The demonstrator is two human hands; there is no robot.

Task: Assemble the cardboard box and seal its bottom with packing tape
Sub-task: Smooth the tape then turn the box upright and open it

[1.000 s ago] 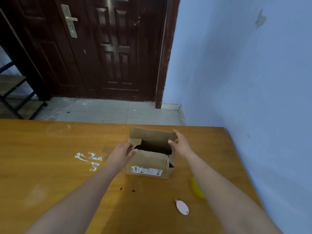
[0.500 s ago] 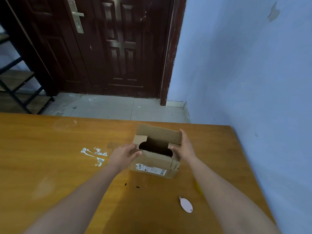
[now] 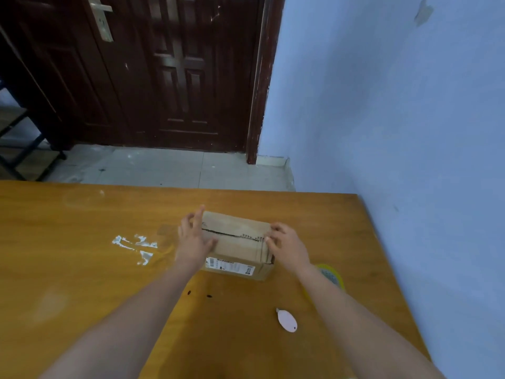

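Cardboard box (image 3: 237,246) is set on the worktop (image 3: 82,283), well forward of the body and between the two hands. Its flaps are folded down; a dark seam (image 3: 232,235) is seen running left to right along the upper face, which is also the box's long axis. The seam is not yet taped, so far as can be judged.

Left hand (image 3: 194,239) is laid against the box's left end, fingers straight and spread, palm pressed to the cardboard; nothing is gripped. Right hand (image 3: 287,247) is placed at the right end, fingers bent lightly over the top edge near the seam, touching rather than clasping; whether a flap is pinched cannot be told.

Tape roll (image 3: 332,274), yellow, lies just behind the right forearm, near the box's right end, partly hidden. It is nearer the right hand, so that hand is judged the likelier to fetch it while the left keeps the flaps down. A small white oval object (image 3: 287,320) lies nearer the body; its purpose cannot be told.
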